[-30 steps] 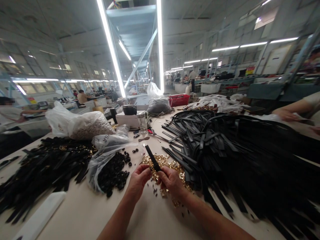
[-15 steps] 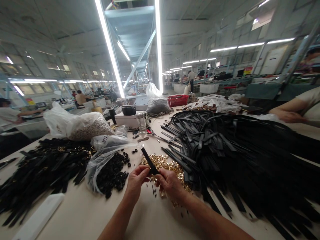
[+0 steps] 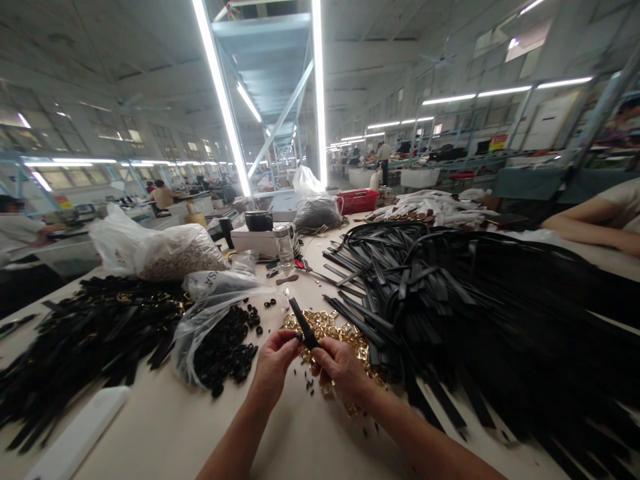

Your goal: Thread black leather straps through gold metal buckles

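A short black strap (image 3: pixel 299 317) stands slanted upward over a heap of gold-coloured metal buckles (image 3: pixel 333 327). My right hand (image 3: pixel 341 363) is closed round its lower end. At the strap's left side, my left hand (image 3: pixel 273 360) is pinched shut at the fingertips, with a small dark piece between thumb and finger that is too small to name. Left of my hands, small black loops (image 3: pixel 227 353) spill from a clear plastic bag (image 3: pixel 207 303). Long black straps (image 3: pixel 425 280) lie in a big pile to the right.
Black straps with gold fittings (image 3: pixel 100 327) are heaped on the left, beside a white bar (image 3: pixel 83 433). Further back stand a bulging plastic bag (image 3: pixel 170 250), a glass jar (image 3: pixel 284 248) and a red basket (image 3: pixel 357 201). A co-worker's arm (image 3: pixel 595 213) rests at the right.
The strap has shifted slightly right with my right hand. My left fingertips have drawn a little off it, showing the small dark piece. The co-worker's arm at the right has stretched out.
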A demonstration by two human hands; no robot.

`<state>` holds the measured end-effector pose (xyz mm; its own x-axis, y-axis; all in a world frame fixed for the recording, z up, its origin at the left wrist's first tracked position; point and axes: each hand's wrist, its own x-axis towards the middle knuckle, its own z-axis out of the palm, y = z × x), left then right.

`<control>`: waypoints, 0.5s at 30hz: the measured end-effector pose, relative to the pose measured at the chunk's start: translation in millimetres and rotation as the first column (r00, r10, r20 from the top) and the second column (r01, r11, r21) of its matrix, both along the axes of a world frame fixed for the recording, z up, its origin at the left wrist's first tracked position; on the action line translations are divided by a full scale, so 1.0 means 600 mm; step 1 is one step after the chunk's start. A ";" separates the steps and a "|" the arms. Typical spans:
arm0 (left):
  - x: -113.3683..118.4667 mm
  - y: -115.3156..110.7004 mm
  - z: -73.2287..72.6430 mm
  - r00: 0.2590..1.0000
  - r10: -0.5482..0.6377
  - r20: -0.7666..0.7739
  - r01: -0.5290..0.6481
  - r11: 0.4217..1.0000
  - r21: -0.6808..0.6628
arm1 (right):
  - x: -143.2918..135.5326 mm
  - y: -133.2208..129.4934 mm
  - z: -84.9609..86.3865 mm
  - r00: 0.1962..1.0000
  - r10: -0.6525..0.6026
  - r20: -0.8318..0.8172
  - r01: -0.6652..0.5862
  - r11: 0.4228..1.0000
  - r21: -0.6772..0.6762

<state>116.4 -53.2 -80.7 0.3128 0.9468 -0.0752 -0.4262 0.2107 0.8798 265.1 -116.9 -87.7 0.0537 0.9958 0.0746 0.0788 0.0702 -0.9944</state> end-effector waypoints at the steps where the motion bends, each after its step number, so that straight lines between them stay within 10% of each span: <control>1: 0.000 -0.001 0.001 1.000 0.002 0.006 -0.002 1.000 -0.002 | -0.001 0.000 0.000 1.000 -0.004 0.003 0.004 1.000 -0.007; 15: 0.003 -0.013 0.007 0.992 -0.002 -0.122 0.021 0.988 0.150 | -0.005 0.001 0.000 1.000 -0.008 -0.024 0.007 0.999 -0.043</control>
<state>117.9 -61.2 -76.8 0.3209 0.9466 0.0301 -0.3125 0.0758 0.9469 261.9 -116.1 -87.5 0.0620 0.9976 0.0306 0.0553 0.0272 -0.9981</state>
